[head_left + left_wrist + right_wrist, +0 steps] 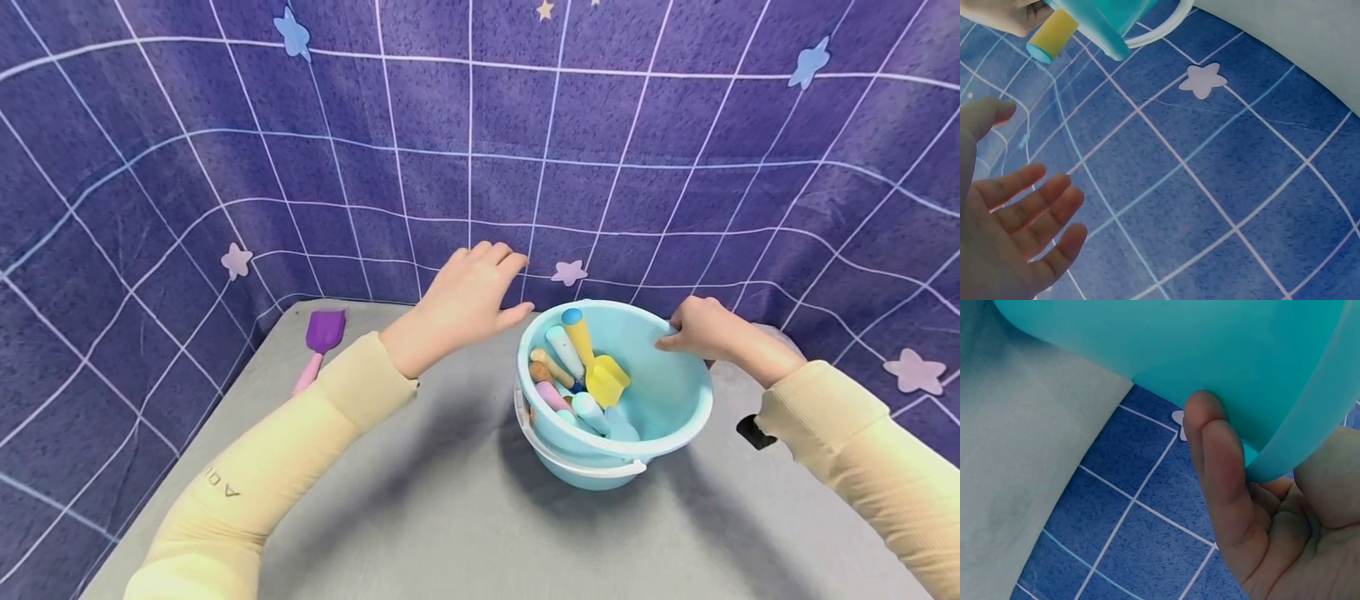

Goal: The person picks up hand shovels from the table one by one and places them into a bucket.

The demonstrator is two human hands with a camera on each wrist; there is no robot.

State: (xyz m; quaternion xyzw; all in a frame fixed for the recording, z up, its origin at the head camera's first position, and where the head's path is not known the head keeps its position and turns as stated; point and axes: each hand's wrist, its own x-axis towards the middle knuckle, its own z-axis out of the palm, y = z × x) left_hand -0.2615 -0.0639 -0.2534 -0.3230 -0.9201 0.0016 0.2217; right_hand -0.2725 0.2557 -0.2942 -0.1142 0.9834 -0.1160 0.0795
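A light blue bucket (660, 392) with a white handle (592, 468) tilts over the grey tabletop. My right hand (708, 327) grips its rim at the far right, thumb inside and fingers curled against the outer wall in the right wrist view. Inside lie several toy tools: a yellow shovel (607, 381) with a blue-tipped grip, plus pale blue, pink and tan handles. To the left of the bucket my left hand (472, 292) hovers with fingers spread and nothing in it; in the left wrist view its palm (1004, 244) faces up beside the bucket.
A purple toy shovel (326, 331) with a pink handle lies at the table's back left, beyond my left forearm. Dark blue cloth (420, 192) with grid lines and stars hangs behind and along both sides. A small black object (754, 432) shows beside my right sleeve.
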